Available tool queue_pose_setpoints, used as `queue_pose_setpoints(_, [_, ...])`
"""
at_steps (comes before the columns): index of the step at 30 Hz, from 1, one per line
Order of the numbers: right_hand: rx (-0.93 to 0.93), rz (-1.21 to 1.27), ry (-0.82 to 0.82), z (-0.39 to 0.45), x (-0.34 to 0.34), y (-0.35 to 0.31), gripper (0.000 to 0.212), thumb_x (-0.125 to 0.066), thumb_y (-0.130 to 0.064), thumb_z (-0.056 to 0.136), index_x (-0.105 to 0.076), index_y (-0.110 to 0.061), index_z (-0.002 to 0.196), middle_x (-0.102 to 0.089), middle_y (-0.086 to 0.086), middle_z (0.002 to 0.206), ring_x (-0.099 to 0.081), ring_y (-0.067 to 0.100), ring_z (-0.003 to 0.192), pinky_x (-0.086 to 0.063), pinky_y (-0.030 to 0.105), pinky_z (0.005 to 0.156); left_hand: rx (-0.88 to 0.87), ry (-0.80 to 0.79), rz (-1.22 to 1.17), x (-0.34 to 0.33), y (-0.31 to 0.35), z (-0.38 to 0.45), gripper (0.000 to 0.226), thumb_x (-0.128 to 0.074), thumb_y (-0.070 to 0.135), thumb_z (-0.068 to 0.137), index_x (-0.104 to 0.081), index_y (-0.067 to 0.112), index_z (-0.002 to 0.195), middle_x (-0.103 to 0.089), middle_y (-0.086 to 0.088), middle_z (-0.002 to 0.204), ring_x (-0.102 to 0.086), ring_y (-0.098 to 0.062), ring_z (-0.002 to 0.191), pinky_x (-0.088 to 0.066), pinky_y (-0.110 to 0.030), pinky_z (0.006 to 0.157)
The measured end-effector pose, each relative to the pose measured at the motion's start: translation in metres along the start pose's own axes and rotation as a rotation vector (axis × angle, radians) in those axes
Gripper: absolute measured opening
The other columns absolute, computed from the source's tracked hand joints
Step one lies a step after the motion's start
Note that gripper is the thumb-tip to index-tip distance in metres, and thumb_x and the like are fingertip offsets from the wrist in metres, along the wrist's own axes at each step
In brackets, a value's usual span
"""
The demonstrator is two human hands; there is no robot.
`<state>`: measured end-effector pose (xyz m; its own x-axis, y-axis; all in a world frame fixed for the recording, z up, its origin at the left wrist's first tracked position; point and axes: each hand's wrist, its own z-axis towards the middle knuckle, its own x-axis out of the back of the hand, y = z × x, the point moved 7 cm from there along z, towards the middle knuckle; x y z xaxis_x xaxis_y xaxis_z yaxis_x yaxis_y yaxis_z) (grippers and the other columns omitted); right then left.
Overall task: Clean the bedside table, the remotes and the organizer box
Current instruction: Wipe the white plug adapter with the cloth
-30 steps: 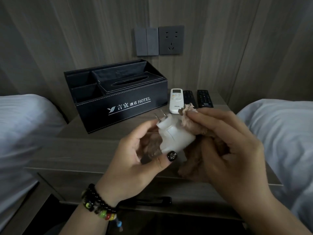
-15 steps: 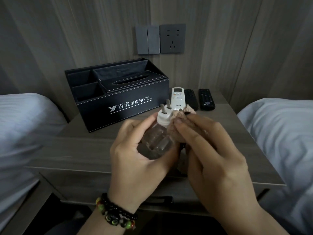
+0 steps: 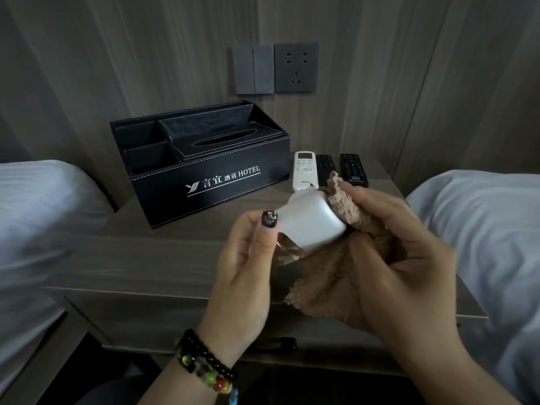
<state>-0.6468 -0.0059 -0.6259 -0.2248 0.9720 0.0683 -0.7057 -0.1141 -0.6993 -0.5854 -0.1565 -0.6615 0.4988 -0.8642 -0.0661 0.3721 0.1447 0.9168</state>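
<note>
My left hand (image 3: 242,273) grips a white plug-in device (image 3: 309,222) with a clear bottle under it, held tilted above the bedside table (image 3: 152,258). My right hand (image 3: 400,258) holds a brown cloth (image 3: 324,282) pressed against the device's right side. A black organizer box (image 3: 204,182) marked HOTEL stands at the table's back left. To its right lie a white remote (image 3: 304,171) and two black remotes (image 3: 325,168) (image 3: 353,169), side by side and partly hidden by the cloth.
A wall socket (image 3: 295,67) and grey switches (image 3: 253,69) sit above the table. White bedding lies on the left (image 3: 38,229) and on the right (image 3: 482,229). A dark drawer handle (image 3: 280,343) shows under the table's front edge.
The device has been turned in my left hand: its prongs pointed up before, and now its white body faces me. The cloth has shifted to its right side.
</note>
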Motion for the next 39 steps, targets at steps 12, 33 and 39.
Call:
queue_pose_setpoints(12, [0.106,-0.033,0.055,-0.011,-0.005,-0.013,0.048,-0.05,0.023,0.075,-0.068,-0.004,0.11,-0.064,0.011,0.114,-0.061,0.009,0.113,-0.044,0.013,0.093,-0.23,-0.042,0.202,-0.015,0.007,-0.007,0.049,-0.055,0.036,0.091,-0.042,0.018,0.135,-0.057,0.001,0.129,-0.057,-0.019,0.119,-0.05,-0.036,0.095])
queue_pose_setpoints(33, [0.332,-0.159,-0.127,-0.03,-0.037,-0.024,0.039,-0.046,0.016,0.082,-0.069,0.001,0.11,-0.062,0.014,0.114,-0.061,0.013,0.111,-0.046,0.018,0.091,0.361,-0.101,-0.741,-0.006,-0.01,-0.004,0.08,-0.033,0.067,0.087,-0.06,0.003,0.127,-0.068,-0.014,0.11,-0.065,-0.026,0.107,-0.054,-0.034,0.088])
queue_pose_setpoints(39, [0.291,-0.122,-0.114,-0.028,-0.036,-0.016,0.036,-0.047,0.011,0.084,-0.068,-0.001,0.111,-0.061,0.013,0.115,-0.061,0.013,0.111,-0.045,0.019,0.092,0.423,-0.12,-0.843,-0.007,-0.012,-0.003,0.08,-0.039,0.064,0.088,-0.055,-0.001,0.131,-0.05,-0.022,0.14,-0.053,-0.028,0.126,-0.044,-0.037,0.103])
